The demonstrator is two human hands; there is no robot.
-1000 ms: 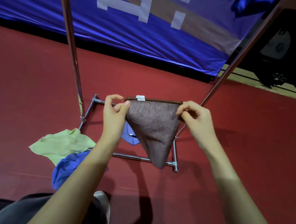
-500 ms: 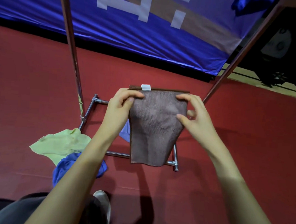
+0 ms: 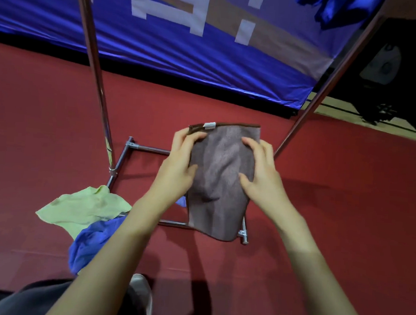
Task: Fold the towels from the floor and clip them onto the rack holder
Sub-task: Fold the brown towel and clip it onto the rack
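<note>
A brown towel [image 3: 221,182] hangs in the air over the red floor [image 3: 345,202], held up between both hands above the chrome base of the rack holder [image 3: 121,157], which serves here as the landmark. The left hand [image 3: 179,165] has its grip closed on the towel's left edge, thumb on the near face and fingers curled over the top corner beside a small white tag [image 3: 210,125] sewn into the dark hem. The right hand [image 3: 262,175] takes the right edge, fingers spread loosely across the cloth and thumb pressed against it lower down, so this grip is partly open yet still holding fabric. The towel is folded to a narrow oblong, its hem level at the top and its rounded lower end dangling just over the near crossbar of the rack holder's base. Two slanted chrome poles rise from that base, one to the left of the towel and one to the right. On the floor at the near left corner of the base lies a pale green towel [image 3: 82,208], crumpled, and a blue towel [image 3: 92,245] touches its near side, bunched beside the person's left forearm. Beyond the rack holder a blue banner [image 3: 184,46] with white blocks runs along the far edge of the floor. A dark trouser leg and a grey shoe [image 3: 140,289] show at the bottom.
</note>
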